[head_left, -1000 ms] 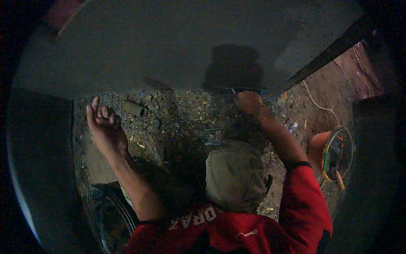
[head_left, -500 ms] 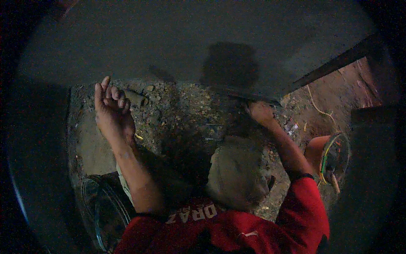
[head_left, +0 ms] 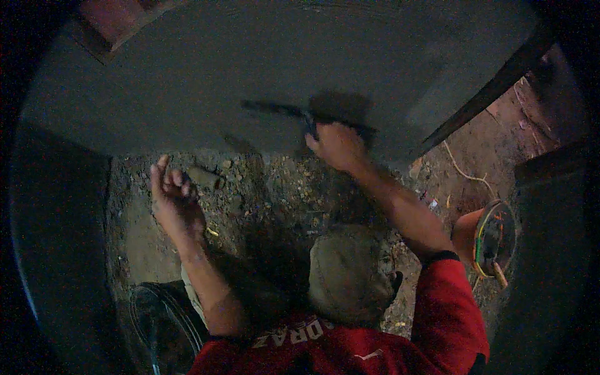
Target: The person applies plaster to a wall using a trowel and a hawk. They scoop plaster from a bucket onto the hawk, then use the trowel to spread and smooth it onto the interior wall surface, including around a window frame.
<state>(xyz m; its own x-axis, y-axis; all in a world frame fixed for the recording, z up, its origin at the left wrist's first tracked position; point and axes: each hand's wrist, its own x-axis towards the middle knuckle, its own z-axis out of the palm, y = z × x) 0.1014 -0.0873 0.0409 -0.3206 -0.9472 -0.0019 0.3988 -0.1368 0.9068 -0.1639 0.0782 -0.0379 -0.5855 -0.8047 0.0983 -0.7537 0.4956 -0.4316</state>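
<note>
My right hand grips a long, dark trowel-like tool pressed to or just over the grey plastered wall, near its lower edge. My left hand is raised beside it over the gritty ground, fingers loosely curled and apart, with nothing in them. Behind that hand lies a short pipe-like piece. Below and between my arms is a khaki, seamed cloth shape, just above my red shirt.
An orange bucket with a ringed rim and something wooden in it stands at the right, near a pale cord. A dark round container is at lower left. Dark vertical surfaces flank both sides; a dark beam-like edge runs along the upper right.
My right hand has moved up and left from the wall's bottom edge, bringing the tool onto the plaster. My left hand rose, then came back lower and slightly rightward.
</note>
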